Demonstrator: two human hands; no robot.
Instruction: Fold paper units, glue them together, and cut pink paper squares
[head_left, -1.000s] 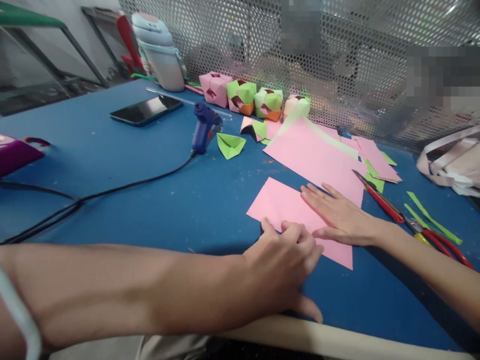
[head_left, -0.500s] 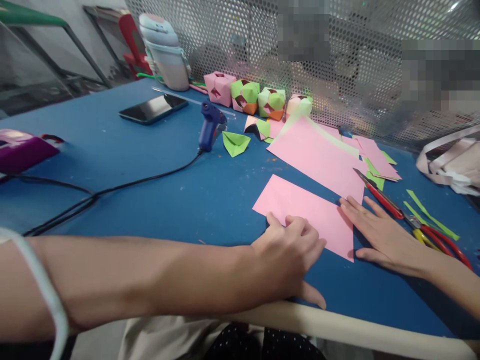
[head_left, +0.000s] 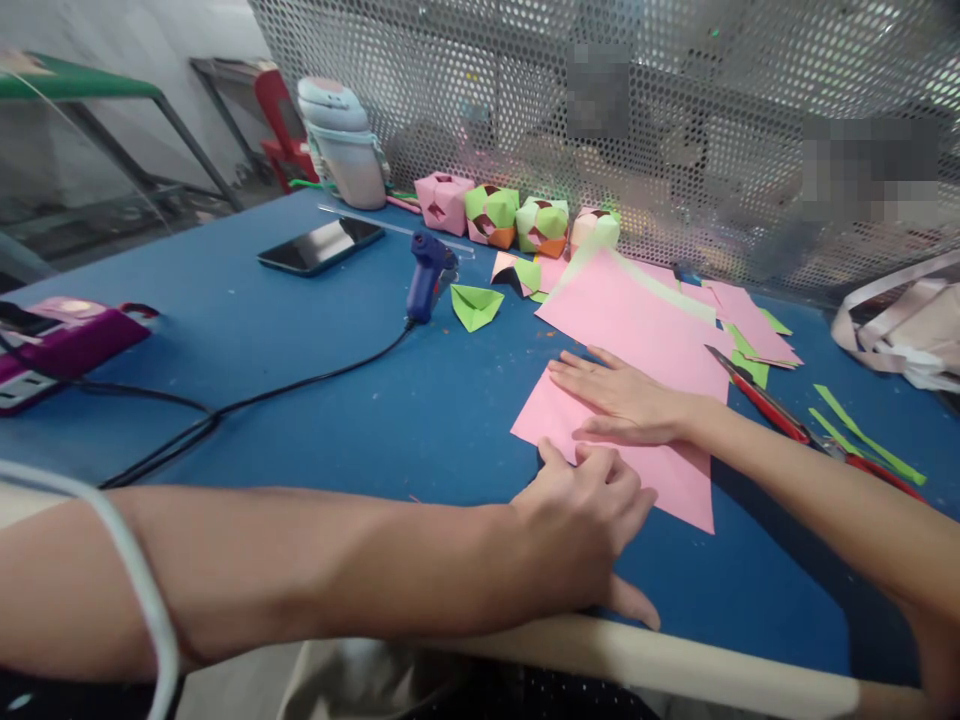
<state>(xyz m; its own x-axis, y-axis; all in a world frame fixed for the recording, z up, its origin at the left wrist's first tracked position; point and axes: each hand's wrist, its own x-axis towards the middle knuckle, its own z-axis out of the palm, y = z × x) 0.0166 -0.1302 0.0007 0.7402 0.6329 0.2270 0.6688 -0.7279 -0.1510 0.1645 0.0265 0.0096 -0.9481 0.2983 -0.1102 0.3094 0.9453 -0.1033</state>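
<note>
A folded-looking pink paper sheet [head_left: 679, 480] lies flat near the front of the blue table. My right hand [head_left: 619, 395] rests on its far left part, palm down, with the fingers stretched out. At the near edge of the same sheet is my left hand [head_left: 581, 505], its fingers bent and apart, fingertips pressing on the paper and thumb pointing to the table's front edge. Just beyond lies a larger pink sheet [head_left: 637, 310]. Right of the sheets are a red-handled cutter [head_left: 765, 400] and red-handled scissors [head_left: 885, 475], partly covered by my right forearm.
A blue glue gun [head_left: 427, 280] stands beside a green folded paper piece [head_left: 476, 307]. Several paper cubes [head_left: 492, 215] line the perforated metal panel [head_left: 450, 70]. Leftward are a phone [head_left: 322, 247], a bottle [head_left: 345, 150] and a purple power strip [head_left: 75, 345] with black cables [head_left: 300, 385].
My right hand has moved left from the sheet's right edge onto its far left part, still flat. My left hand keeps its place on the paper. The view has shifted slightly.
</note>
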